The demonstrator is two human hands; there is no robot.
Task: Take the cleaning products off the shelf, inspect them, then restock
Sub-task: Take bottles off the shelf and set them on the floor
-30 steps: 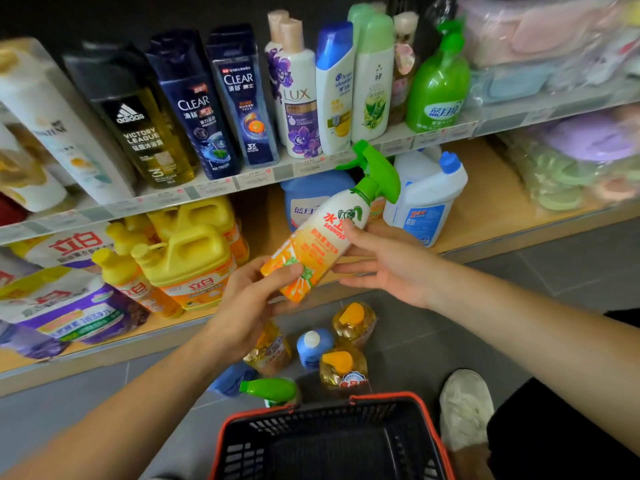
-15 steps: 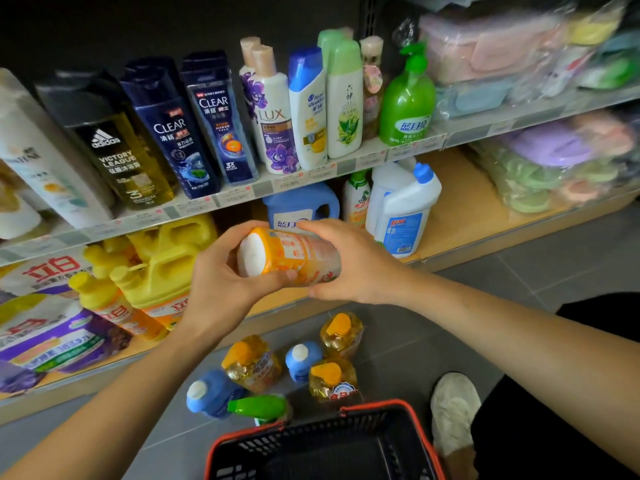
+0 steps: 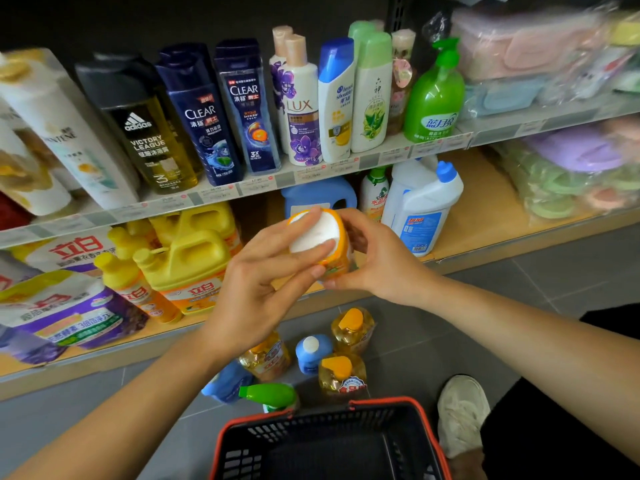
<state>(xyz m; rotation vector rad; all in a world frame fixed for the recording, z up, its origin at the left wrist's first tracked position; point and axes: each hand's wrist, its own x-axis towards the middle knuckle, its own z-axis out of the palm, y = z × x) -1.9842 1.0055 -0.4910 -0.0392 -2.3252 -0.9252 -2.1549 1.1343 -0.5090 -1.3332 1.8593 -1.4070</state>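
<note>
orange bottle [image 3: 317, 233], white base toward me, hangs before the shelf edge [image 3: 519, 247], my left hand [image 3: 259, 285] and right hand [image 3: 379, 263] gripping it.

Both hands, the left hand [image 3: 256, 289] and the right hand [image 3: 377, 261], hold the held bottle [image 3: 317, 233] base-up in front of the lower shelf [image 3: 485, 216]. Behind it stands a laundry jug [image 3: 318, 195]. To its right are a spray bottle [image 3: 374, 192] and then a toilet cleaner bottle [image 3: 422, 209], and to its left are detergent jugs [image 3: 187, 265]. Shampoo bottles [image 3: 242, 109] line the upper shelf [image 3: 284, 181]. Below the hands, floor bottles [image 3: 341, 375] cluster between the shelf and the basket [image 3: 381, 403].
</note>
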